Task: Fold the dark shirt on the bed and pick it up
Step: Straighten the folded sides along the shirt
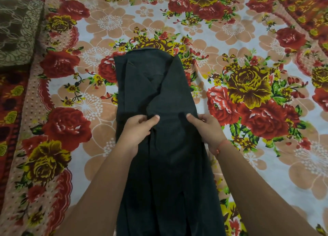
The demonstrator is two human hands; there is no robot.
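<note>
Lengthwise, the dark shirt (159, 86) is laid on the bed, over a floral sheet (248, 40) printed with red and yellow roses. Its sides are folded inward, so that a long, narrow strip is formed, running from the near edge of the bed toward the middle. The far end of the strip is rounded and lies about the bed's centre; the near end is cut off from view at the near edge. Overlapping panels and a slanted fold are seen in the far half (a short slit-like mark can be made out near the strip's far left corner).

The shirt is gripped about halfway along by both hands. The left hand (136, 131) is set on the strip's left side, its fingers curled and a ridge of cloth pinched between thumb and fingers. The right hand (206, 127) is placed at the strip's right edge, with the thumb laid on top of the cloth and the fingers curled at the edge; whether they reach underneath cannot be told. A thin red thread (221, 145) is worn at the right wrist.

A brown patterned cloth (16, 31) is seen at the far left corner of the bed, well apart from the shirt.
</note>
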